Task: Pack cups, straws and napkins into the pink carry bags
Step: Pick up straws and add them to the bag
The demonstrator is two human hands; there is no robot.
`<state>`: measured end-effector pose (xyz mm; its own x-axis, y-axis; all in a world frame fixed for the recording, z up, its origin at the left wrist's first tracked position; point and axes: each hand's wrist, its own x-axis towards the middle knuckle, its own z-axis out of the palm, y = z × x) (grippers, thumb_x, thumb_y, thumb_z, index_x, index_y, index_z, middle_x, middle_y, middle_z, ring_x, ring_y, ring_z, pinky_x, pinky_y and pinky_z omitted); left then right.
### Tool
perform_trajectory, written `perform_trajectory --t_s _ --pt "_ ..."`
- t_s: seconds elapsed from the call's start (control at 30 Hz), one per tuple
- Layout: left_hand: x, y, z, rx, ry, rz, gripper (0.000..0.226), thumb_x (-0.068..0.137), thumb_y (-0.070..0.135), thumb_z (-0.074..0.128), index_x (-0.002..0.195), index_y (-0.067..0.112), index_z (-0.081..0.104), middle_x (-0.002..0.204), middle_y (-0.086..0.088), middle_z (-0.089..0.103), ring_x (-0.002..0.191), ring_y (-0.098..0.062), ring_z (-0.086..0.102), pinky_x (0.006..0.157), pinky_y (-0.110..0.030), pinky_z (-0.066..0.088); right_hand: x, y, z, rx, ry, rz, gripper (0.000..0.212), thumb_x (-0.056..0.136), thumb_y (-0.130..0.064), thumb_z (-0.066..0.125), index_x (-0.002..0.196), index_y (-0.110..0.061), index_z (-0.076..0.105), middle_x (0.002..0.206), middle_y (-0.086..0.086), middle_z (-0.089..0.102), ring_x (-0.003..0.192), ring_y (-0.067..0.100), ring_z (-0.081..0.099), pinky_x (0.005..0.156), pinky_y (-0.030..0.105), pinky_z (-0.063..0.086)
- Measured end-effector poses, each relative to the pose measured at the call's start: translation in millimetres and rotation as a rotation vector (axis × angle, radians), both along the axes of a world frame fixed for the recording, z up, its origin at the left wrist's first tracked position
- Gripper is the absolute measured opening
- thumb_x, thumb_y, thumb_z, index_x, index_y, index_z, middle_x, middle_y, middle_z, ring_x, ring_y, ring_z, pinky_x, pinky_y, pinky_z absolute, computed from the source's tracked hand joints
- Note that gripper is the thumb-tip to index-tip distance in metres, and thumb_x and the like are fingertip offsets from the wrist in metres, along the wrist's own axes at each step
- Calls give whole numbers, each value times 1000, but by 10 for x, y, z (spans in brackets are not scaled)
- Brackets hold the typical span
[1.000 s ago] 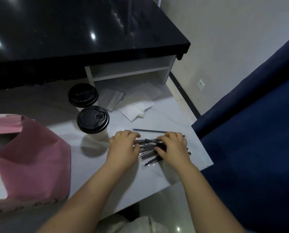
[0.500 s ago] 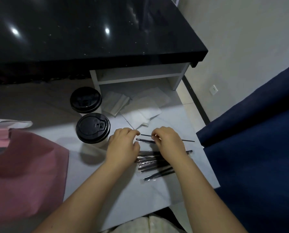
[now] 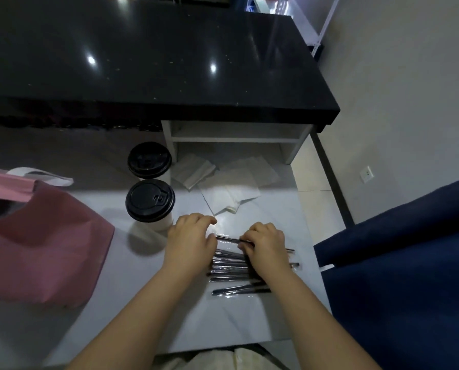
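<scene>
Wrapped straws (image 3: 231,268) heaped loosely on white table (image 3: 236,324), near its right edge. Farthest straw (image 3: 227,238) pinched by right hand (image 3: 267,243), fingers curled onto it. Left hand (image 3: 191,240) set at pile's left ends, fingers bent (whether anything is grasped cannot be told). Near cup (image 3: 150,201) stood just beyond left hand, far cup (image 3: 149,160) behind it, both black-lidded. Napkins (image 3: 229,186) scattered beyond straws. Pink carry bag (image 3: 44,244) placed at left, well apart from straws.
</scene>
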<state>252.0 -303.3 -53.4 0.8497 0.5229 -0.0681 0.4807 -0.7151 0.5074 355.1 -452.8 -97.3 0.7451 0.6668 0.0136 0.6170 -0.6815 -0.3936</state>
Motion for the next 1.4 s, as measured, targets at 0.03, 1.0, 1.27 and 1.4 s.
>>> perform_trajectory --t_s 0.03,1.0,1.27,1.4 --pt "-16 -27 0 -1 0 11 32 87 23 57 119 27 62 121 5 59 118 -21 47 97 -37 38 -14 17 -1 -6 -1 15 5 85 -21 70 84 -16 72 90 -2 64 91 25 53 77 36 34" --pt "-1895 538 1540 492 -344 529 40 72 16 73 112 20 67 111 -4 65 103 -32 58 90 -48 43 -1104 858 1997 346 -179 540 10 89 -16 63 97 -18 69 89 -2 68 85 20 57 69 29 44" --pt "-3037 1425 1551 467 -314 477 40 76 22 72 115 23 65 114 1 65 107 -27 57 90 -44 43 -2164 1741 2266 513 -173 475 9 88 -15 68 95 -20 68 88 -8 66 85 11 59 75 33 54" --pt "-3416 1871 1579 415 -351 396 40 77 23 72 117 24 65 117 2 64 112 -24 54 93 -43 39 -2583 2137 2318 558 -97 414 13 89 -13 65 98 -22 67 92 -13 64 90 6 60 81 32 54"
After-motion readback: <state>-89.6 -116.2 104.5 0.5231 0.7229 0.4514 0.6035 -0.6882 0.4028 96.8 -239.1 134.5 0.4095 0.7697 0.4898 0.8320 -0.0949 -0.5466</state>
